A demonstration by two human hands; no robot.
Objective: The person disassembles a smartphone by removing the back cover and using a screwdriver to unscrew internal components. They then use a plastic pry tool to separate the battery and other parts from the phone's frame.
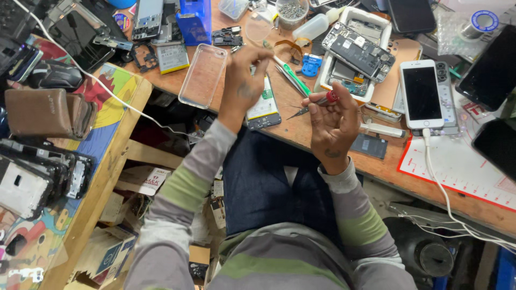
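My right hand [333, 121] grips a small screwdriver [314, 104] with a red cap, its metal tip pointing left just above the wooden bench. My left hand [244, 78] is closed, fingertips pinched near a green-handled tool [287, 75], and it rests over an opened phone [263, 107] lying on the bench. What the left fingers pinch is too small to tell. A clear phone case [203, 75] lies just left of my left hand.
A white tray [385, 32] holds opened phone bodies at the back. A white phone [422, 94] lies to the right with a white cable [438, 182] plugged in. Dark phones sit far right. Left shelf holds a brown wallet [40, 113] and several phone frames.
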